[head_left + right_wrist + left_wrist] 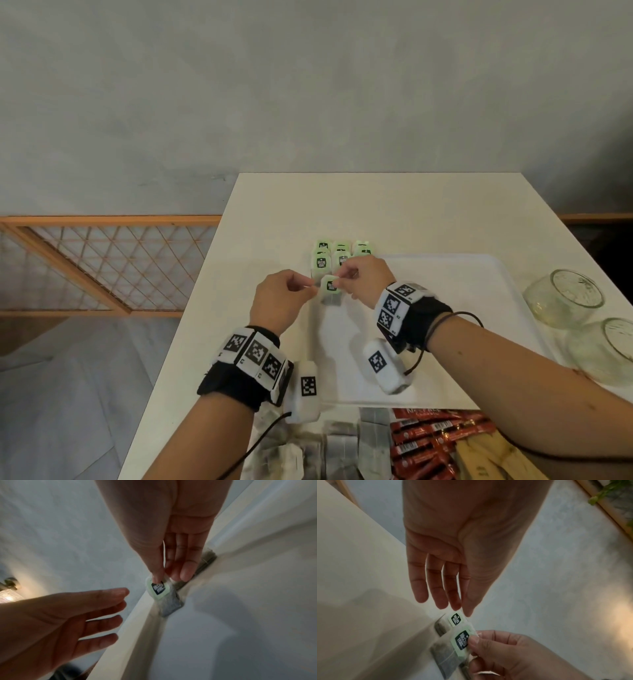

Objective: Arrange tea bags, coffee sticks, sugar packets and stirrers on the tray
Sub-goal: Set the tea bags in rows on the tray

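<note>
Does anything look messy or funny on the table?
Yes. Two glass jars lie tipped on their sides right of the tray. The tea bags stand in neat rows.

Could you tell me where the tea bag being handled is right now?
In the head view, the tea bag hangs over the tray's left rim, pinched by the right hand, just before the tea bag rows.

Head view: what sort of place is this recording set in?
Probably a home or small hospitality room rather than a lab: a plain white table against a grey plaster wall, a wooden lattice railing beside it, and two glass jars by the white tray.
</note>
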Action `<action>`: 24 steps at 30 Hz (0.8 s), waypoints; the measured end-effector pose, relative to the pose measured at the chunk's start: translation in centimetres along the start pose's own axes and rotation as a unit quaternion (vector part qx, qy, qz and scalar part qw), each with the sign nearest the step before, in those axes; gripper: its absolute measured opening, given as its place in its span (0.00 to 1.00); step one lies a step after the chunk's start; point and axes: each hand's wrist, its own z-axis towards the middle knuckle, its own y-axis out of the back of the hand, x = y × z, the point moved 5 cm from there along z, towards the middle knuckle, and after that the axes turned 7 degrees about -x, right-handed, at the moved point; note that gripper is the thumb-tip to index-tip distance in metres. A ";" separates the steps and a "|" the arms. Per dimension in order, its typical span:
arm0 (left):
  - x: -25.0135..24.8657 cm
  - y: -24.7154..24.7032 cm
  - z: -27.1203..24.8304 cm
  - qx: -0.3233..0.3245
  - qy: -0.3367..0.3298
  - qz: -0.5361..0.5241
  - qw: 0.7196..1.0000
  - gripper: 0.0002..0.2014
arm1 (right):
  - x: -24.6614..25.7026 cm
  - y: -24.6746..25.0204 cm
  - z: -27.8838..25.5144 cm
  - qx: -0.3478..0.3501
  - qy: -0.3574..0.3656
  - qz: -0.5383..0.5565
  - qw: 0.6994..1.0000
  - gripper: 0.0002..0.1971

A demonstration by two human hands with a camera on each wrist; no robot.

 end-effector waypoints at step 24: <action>-5.3 0.8 -5.8 0.079 -0.101 0.091 0.987 0.09 | 2.8 3.5 -8.7 0.052 0.058 0.004 0.997 0.08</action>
